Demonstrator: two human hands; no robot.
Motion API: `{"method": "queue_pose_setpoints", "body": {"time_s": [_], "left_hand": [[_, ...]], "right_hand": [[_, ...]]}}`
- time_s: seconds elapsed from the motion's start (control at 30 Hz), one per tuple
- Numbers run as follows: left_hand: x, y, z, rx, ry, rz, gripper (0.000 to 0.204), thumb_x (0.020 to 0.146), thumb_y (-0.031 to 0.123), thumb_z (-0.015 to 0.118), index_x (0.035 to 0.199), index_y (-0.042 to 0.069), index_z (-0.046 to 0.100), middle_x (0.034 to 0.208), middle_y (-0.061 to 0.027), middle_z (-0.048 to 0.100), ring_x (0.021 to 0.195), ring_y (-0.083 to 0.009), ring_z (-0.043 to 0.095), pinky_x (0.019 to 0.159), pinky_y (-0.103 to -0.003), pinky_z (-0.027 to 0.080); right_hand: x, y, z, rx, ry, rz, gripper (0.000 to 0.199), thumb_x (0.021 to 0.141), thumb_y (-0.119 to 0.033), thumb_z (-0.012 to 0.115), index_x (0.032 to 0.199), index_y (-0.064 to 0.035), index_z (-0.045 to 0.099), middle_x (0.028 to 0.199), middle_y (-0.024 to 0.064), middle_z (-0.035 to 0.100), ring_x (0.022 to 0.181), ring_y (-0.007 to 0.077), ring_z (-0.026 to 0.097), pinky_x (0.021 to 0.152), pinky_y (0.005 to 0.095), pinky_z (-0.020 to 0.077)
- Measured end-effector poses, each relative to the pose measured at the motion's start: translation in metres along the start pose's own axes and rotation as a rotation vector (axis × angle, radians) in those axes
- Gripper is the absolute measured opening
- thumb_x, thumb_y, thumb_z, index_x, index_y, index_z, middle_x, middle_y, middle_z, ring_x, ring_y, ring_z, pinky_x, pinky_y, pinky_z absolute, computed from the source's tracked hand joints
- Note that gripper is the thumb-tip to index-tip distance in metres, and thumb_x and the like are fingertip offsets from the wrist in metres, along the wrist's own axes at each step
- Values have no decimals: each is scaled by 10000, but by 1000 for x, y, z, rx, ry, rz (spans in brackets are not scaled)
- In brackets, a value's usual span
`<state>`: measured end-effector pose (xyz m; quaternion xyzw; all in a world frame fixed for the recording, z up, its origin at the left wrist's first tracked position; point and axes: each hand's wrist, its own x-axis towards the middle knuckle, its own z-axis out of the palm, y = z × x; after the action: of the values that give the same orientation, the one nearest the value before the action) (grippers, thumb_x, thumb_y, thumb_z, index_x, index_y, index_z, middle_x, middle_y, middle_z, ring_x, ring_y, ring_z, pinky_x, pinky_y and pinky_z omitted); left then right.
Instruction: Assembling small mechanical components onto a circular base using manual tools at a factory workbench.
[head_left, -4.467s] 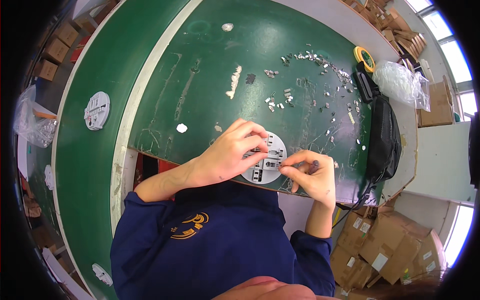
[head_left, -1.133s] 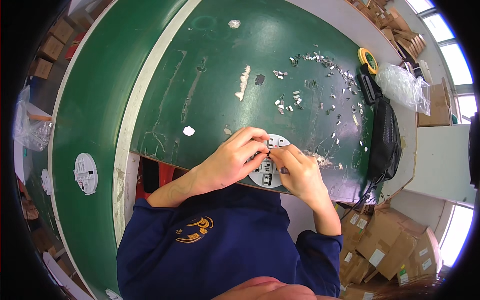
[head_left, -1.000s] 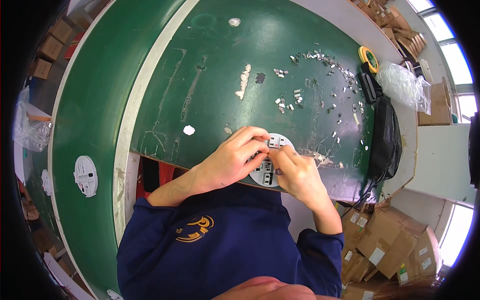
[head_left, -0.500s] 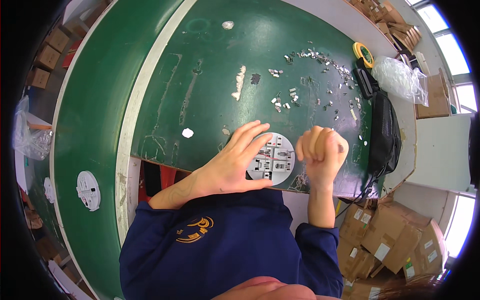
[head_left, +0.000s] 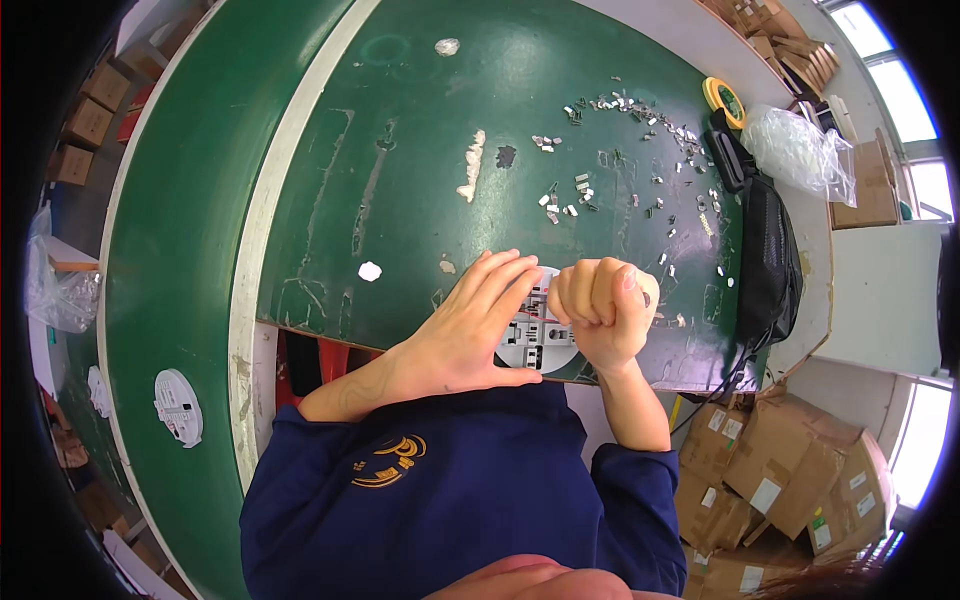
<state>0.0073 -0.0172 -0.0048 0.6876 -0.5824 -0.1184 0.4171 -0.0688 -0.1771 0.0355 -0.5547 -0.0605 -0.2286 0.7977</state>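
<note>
A round white plastic base (head_left: 538, 357) with grey fittings and a thin red wire lies at the table's near edge. My left hand (head_left: 470, 318) grips its left side, fingers spread along the far rim and thumb along the near rim. My right hand (head_left: 605, 308) is closed in a fist over the base's right part and hides it. A dark end shows beside the right thumb; the rest of what the fist holds is hidden. Beyond the hands, small metal and white pieces (head_left: 582, 187) lie scattered on the green table (head_left: 420, 190).
A black bag (head_left: 768, 260), a clear plastic bag (head_left: 795, 150) and a yellow tape roll (head_left: 724, 102) line the table's right edge. Another round white base (head_left: 178, 408) sits on the green strip at left. Cardboard boxes (head_left: 775, 470) are piled at lower right.
My right fist has moved left, over the base's right part. My left hand keeps its hold. The white base on the left strip has shifted nearer to me.
</note>
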Motion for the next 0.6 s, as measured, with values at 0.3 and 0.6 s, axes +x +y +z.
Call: {"method": "queue_pose_setpoints", "body": {"time_s": [0.3,0.6], "left_hand": [[1,-2,0,23,-15,5,997,701,425,834,1408,-78,344,1445,-229,370,1375,-410,326,1157,-534,261],[-2,-1,-1,23,-17,4,1009,705,420,841,1416,-83,334,1460,-220,368,1385,-384,332,1164,-537,245]], "right_hand": [[2,1,11,-209,-50,4,522,1044,-231,398,559,-71,291,497,-1,281,435,111,238,416,299,241],[2,-5,-8,70,53,-38,485,1021,-156,447,562,-74,313,506,30,383,412,110,260,402,305,222]]}}
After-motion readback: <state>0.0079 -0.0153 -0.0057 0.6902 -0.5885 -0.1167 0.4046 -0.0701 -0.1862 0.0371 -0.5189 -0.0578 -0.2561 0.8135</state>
